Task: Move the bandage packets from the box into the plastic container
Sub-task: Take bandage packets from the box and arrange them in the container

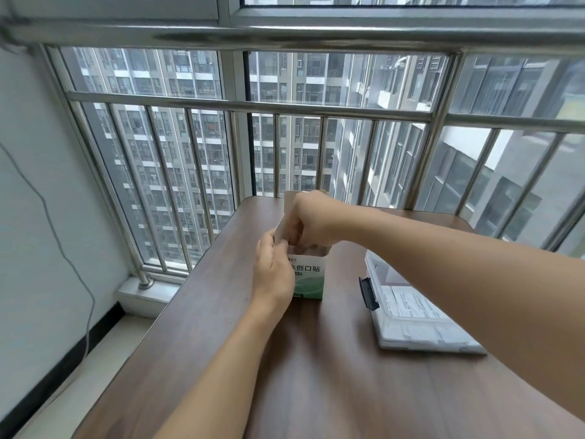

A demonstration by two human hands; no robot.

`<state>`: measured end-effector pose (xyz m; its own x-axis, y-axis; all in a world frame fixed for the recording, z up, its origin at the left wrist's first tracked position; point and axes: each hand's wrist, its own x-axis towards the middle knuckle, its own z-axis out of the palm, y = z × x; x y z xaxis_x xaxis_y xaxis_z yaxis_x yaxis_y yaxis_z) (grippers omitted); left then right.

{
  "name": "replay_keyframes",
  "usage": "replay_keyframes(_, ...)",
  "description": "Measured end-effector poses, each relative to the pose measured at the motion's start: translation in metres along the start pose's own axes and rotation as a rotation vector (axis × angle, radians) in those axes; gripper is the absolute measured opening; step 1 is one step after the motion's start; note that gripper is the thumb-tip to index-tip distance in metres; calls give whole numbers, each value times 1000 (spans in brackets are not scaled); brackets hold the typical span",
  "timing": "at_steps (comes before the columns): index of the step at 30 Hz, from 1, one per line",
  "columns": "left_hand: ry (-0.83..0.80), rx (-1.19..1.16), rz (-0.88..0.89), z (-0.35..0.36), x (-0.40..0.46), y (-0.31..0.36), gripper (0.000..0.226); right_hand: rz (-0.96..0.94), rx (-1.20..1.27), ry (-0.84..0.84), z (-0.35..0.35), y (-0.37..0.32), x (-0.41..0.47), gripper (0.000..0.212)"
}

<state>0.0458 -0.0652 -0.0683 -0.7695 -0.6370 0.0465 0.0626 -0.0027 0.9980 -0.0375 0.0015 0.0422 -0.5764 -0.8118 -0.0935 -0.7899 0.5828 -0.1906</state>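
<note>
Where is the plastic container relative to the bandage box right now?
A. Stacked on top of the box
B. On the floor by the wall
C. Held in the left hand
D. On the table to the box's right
D: the plastic container sits on the table, right of the bandage box.

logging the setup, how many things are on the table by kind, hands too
bandage box: 1
plastic container: 1, open, with packets inside too blurred to count
hands: 2, left hand gripping the box, right hand reaching into its open top
table: 1
total: 5
</note>
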Motion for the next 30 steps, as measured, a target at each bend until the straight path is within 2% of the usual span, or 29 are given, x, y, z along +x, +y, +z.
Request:
replay_keyframes(3, -15, -25, 16, -1, -6, 7, 32, -22, 33, -53, -8, 1, -6, 6)
replay_keyframes(6, -31, -40, 4, -1, -8, 10, 34, -44, -83, -117, -5, 2, -7, 24)
replay_keyframes(8, -25, -38, 11, -1, -9, 11, 42, -54, -213, -114, 2, -1, -4, 16)
replay_keyframes(10, -25, -34, 14, -1, -10, 12, 44, -57, -239, -45, -1, -1, -4, 12)
replay_keyframes(14, -40, -34, 24, -3, -9, 14, 32, -40, -83, 61, -34, 5, -15, 29)
replay_keyframes(16, -49, -34, 27, -4, -11, 17, 42, -31, -51, 87, -48, 11, -22, 23)
replay_keyframes(19, -53, -53, 8, -5, -13, 20, 58, -24, 73, 130, -60, 20, -38, 30)
replay_keyframes(22, -36, -42, 52, -7, -19, 25, 56, -13, 320, 166, -68, 26, -56, 9)
replay_keyframes(26, -20, 18, 108, -12, -25, 29, 74, -25, 518, 241, -62, 36, -76, 13)
replay_keyframes(30, 59, 43, 321, -16, -51, 55, 60, -83, 696, 181, -54, 49, -99, 11)
